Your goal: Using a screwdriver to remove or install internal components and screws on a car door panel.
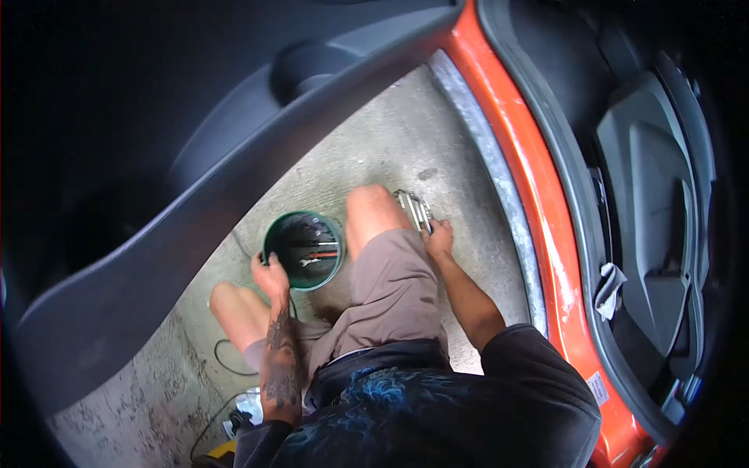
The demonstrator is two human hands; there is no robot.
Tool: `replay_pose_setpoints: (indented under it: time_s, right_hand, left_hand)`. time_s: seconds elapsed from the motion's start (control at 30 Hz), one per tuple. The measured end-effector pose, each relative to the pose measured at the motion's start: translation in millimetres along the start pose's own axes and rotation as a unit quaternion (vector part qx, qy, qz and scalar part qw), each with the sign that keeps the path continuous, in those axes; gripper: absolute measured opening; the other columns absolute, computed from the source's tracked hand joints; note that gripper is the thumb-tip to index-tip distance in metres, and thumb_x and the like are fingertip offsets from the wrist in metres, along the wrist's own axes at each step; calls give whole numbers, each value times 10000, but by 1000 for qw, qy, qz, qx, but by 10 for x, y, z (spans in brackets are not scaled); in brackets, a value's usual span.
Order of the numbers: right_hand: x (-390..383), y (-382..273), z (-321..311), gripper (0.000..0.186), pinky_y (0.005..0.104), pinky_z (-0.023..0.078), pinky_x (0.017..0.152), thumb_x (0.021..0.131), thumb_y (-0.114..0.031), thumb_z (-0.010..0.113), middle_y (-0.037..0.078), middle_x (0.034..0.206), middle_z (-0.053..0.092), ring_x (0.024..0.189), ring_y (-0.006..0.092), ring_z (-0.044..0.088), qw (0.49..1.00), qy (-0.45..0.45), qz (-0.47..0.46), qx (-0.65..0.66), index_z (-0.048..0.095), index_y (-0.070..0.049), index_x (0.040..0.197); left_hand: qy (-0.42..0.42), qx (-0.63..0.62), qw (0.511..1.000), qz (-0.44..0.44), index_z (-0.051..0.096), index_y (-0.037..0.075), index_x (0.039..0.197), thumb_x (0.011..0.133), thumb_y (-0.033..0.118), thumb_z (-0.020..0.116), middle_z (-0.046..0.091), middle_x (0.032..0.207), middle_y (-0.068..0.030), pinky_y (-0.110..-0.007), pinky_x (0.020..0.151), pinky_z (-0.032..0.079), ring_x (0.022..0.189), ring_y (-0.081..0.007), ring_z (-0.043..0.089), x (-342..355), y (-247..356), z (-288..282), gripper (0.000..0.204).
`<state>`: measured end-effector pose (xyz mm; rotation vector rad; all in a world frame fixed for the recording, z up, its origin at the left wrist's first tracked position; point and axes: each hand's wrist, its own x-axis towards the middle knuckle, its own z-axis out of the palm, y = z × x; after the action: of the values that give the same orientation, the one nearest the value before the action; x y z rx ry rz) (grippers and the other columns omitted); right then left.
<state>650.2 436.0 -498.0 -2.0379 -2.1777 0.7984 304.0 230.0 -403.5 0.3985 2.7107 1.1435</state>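
A dark T-shirt (437,421) with a blue print is closest to my head camera, below it the wearer's greyish shorts (394,288) and two bare knees. Left of the right knee, I have one green bucket (341,261) standing upright on the concrete floor (382,129), presumably put there so either hand can reach in. The left hand (271,278) grips its rim on the near left side, fingers bent over the edge, probably to steady it. The right hand (439,236) is closed on the near end of one silver metal piece (414,210), beside the outer side of the right knee; I'd judge that end is simply the handiest to take. Its parallel bars are too small for me to count surely.

Inside the bucket I count at least three long items: a red-handled tool (321,255), a silver wrench (310,262) and a slim rod (320,243), lying roughly crosswise, perhaps so they stay together. One door panel (172,226) spans the left; one red sill (546,210) and one crumpled rag (610,291) are on the right.
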Motion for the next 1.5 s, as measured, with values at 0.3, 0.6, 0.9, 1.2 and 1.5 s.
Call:
replay_pose_setpoints:
  time_s: [0.3, 0.6, 0.9, 1.2, 1.5]
  right_hand:
    - [29, 74, 28, 345, 460, 445, 970, 961, -248, 471, 180, 1190, 494, 1146, 369, 488, 997, -59, -39, -24, 569, -51, 1227]
    - [189, 266, -57, 350, 349, 518, 787, 871, -174, 594, 156, 930, 692, 849, 237, 661, 975, 32, 55, 214, 661, -7, 1170]
    - [-358, 354, -36, 198, 267, 490, 667, 852, -133, 647, 22, 770, 676, 695, 87, 580, 952, -36, 38, 303, 714, -2, 983]
    - [-1119, 476, -90, 188, 247, 471, 640, 841, -86, 674, -19, 761, 651, 682, 57, 546, 883, -89, 68, 456, 706, 2, 1005]
    - [-1107, 322, -384, 217, 258, 503, 661, 889, -119, 633, 48, 815, 682, 699, 109, 617, 930, -59, 93, 352, 686, 12, 1053]
  left_hand:
    - [-33, 15, 998, -46, 656, -55, 1059, 854, 206, 623, 676, 1002, -273, -431, 856, 484, 954, -405, 658, -6, 94, -37, 334]
    - [-1, 17, 1000, -13, 655, -27, 1027, 837, 178, 640, 667, 995, -242, -444, 855, 479, 965, -398, 633, -61, 325, -159, 280]
    - [-329, 156, 918, 159, 740, 108, 1000, 790, 127, 676, 698, 975, -191, -439, 816, 536, 922, -365, 672, 83, 628, 438, 220]
    - [-273, 228, 932, -68, 712, 105, 1067, 758, 296, 769, 685, 1117, -172, -414, 914, 529, 1067, -333, 650, 258, 345, 1201, 368]
    - [-274, 307, 903, -128, 655, 66, 1135, 831, 342, 692, 652, 1205, -175, -418, 931, 530, 1120, -317, 640, 397, 139, 1570, 413]
